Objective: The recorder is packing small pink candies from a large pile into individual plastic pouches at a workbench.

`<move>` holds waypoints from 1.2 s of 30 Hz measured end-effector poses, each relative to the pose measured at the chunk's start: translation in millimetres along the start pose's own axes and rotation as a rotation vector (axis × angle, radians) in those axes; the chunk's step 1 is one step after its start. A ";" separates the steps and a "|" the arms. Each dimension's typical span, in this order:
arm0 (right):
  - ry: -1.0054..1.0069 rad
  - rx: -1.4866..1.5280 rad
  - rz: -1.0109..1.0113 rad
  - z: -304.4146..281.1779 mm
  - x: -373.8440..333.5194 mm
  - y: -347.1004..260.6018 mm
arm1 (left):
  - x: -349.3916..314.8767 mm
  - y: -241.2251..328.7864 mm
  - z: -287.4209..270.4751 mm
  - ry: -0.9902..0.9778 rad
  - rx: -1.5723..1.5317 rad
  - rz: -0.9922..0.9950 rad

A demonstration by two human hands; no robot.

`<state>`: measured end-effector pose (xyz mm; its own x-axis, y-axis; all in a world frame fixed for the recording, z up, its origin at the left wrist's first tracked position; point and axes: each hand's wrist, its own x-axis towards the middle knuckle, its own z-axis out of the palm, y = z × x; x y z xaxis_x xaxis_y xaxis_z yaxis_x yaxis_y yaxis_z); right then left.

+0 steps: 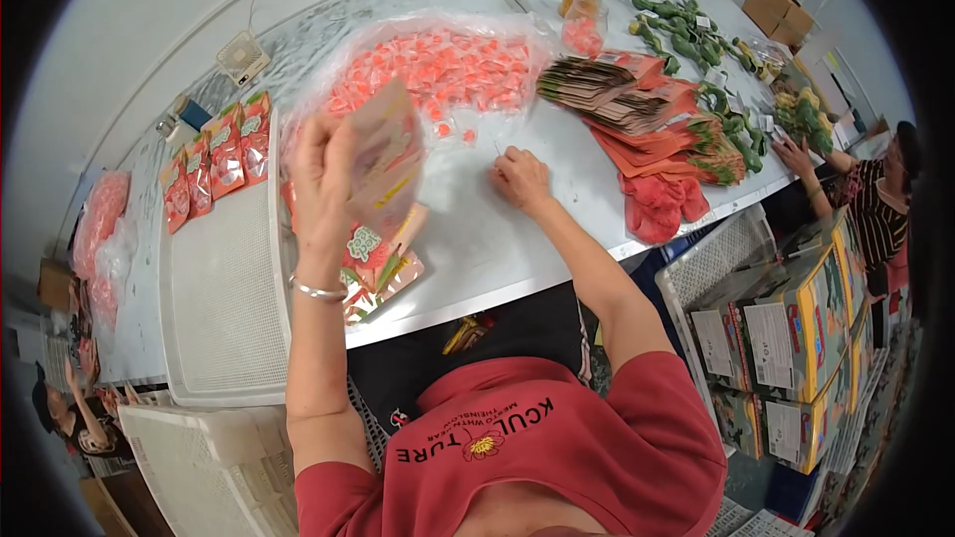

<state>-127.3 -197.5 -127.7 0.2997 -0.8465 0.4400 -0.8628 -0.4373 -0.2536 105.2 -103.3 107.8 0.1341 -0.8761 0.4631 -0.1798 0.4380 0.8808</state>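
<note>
My left hand [326, 164] is raised over the table and grips a printed pouch [386, 144] by its edge; motion blurs the pouch slightly. Below it, more red and green pouches [373, 264] lie at the table's front edge. My right hand [521, 179] rests on the white tabletop with fingers curled; what they pinch, if anything, is too small to make out. Beyond both hands spreads a heap of small clear packets with orange-red contents [438, 65] on a plastic sheet. A few loose packets [469, 135] lie in front of the heap.
A fanned stack of flat pouches [647, 119] and a red cloth [662, 207] lie at right, near green bundles [696, 35]. At left, filled pouches [227, 154] stand in a white mesh tray [224, 288]. Stacked cartons [776, 338] flank me; another person's hand [796, 157] works far right.
</note>
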 end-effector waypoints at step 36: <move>-0.182 1.061 -0.251 -158.9 178.9 -95.8 | 67.4 -26.1 -55.5 0.334 0.210 0.101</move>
<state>-55.7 -258.9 112.2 0.5477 -0.6909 0.4718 -0.0074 -0.5679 -0.8231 173.0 -162.6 121.6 0.4085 -0.7019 0.5835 -0.3990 0.4376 0.8058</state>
